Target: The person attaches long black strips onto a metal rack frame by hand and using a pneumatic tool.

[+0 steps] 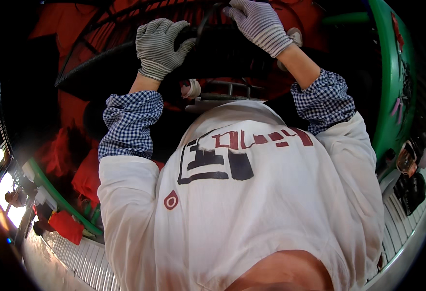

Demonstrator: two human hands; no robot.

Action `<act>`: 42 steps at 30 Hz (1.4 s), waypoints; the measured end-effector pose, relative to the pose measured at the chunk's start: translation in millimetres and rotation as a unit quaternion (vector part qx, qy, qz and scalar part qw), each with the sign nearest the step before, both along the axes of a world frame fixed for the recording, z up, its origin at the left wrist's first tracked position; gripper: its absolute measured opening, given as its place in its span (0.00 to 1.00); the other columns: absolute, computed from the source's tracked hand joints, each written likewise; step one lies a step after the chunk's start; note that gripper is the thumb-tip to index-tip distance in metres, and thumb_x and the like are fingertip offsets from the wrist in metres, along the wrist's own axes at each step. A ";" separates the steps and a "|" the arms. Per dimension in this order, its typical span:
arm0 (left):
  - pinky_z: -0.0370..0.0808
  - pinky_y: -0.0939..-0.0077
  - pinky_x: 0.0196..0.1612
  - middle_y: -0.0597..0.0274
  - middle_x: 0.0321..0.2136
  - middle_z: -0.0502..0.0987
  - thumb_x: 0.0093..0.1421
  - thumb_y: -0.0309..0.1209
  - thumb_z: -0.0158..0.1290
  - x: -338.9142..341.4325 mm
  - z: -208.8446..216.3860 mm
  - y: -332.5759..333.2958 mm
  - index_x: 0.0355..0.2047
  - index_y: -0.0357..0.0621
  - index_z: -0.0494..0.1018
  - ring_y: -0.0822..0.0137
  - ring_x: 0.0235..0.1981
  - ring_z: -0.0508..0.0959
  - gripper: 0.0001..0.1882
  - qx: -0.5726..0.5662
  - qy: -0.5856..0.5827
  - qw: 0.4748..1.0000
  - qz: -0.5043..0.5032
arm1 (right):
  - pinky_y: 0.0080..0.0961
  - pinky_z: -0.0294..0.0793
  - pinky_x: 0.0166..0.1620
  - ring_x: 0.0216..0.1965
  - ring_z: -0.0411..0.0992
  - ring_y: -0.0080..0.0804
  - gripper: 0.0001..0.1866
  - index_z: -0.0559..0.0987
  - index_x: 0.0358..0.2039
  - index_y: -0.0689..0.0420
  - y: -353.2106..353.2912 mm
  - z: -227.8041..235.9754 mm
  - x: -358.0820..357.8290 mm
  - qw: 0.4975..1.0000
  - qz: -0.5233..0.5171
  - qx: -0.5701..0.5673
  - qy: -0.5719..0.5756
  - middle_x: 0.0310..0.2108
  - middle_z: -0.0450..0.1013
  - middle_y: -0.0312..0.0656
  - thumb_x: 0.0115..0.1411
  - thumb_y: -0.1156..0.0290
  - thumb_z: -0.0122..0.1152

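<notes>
White shirt [271, 199] cloth fills the near middle, its arms ending in checked sleeve covers [131, 119] that lead to both gloved hands on the far side. Left hand [159, 49] lies at the lower edge of a black barred frame [96, 63], thumb parted from the bent fingers; whether they grip it, I cannot tell. Right hand [261, 26] is bent toward a dark strip [204, 20] between the hands, fingertips near the far edge of view, and I cannot tell whether they grasp it. That frame, in far left and centre, slants down to the left, with an open gap between the two hands. Beneath and beyond it spreads a red surface [72, 104], deep in shadow around the centre. Silver slatted flooring [84, 262] shows at near left and near right. Right of the right arm, a curved green rim [390, 87] bounds the sideways room; another green rim [57, 199] curves at near left, beside a red cloth [67, 227]. Past the right wrist sits a pale shoe [295, 37], and dark items [410, 191] crowd the right
</notes>
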State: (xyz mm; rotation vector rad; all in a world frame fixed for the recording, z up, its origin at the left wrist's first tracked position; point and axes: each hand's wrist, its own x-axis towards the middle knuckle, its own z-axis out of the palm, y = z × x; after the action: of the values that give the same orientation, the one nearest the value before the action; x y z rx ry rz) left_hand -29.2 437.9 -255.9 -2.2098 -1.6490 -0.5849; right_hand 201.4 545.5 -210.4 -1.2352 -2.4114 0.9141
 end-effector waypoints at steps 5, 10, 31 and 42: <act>0.66 0.59 0.54 0.66 0.35 0.79 0.51 0.39 0.63 14.3 -60.1 -24.1 0.40 0.57 0.79 0.60 0.45 0.76 0.15 -0.175 -0.027 0.984 -0.005 | 0.42 0.75 0.29 0.26 0.75 0.53 0.09 0.78 0.35 0.50 -23.8 -112.7 17.4 0.992 -0.033 0.119 0.004 0.22 0.74 0.50 0.66 0.60 0.57; 0.65 0.57 0.55 0.62 0.36 0.77 0.46 0.34 0.64 40.8 -119.4 -31.4 0.40 0.50 0.76 0.58 0.48 0.73 0.18 -0.175 -0.041 0.984 -0.009 | 0.44 0.76 0.35 0.31 0.77 0.53 0.11 0.78 0.39 0.51 -25.8 -164.1 27.9 0.996 -0.063 -0.025 -0.053 0.27 0.77 0.50 0.67 0.59 0.55; 0.65 0.57 0.55 0.63 0.36 0.78 0.46 0.37 0.65 43.1 -135.9 -23.3 0.38 0.50 0.78 0.59 0.46 0.75 0.17 -0.299 -0.126 0.945 0.037 | 0.30 0.75 0.47 0.39 0.77 0.41 0.11 0.82 0.39 0.62 202.3 -250.0 -80.4 0.986 0.053 -0.150 -0.046 0.34 0.79 0.48 0.64 0.66 0.62; 0.64 0.59 0.58 0.60 0.37 0.79 0.55 0.43 0.62 42.0 -111.4 15.6 0.40 0.49 0.78 0.59 0.48 0.74 0.17 -0.474 -0.045 0.879 0.014 | 0.35 0.75 0.44 0.35 0.76 0.46 0.12 0.81 0.35 0.61 196.4 -226.3 -76.1 0.992 0.012 -0.103 -0.077 0.32 0.78 0.50 0.64 0.64 0.61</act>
State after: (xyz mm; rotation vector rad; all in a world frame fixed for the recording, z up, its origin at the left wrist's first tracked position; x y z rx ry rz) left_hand 12.8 453.5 -367.3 -2.7796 -2.3433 0.2303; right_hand 125.2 741.9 -436.7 -1.3971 -2.5055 1.1377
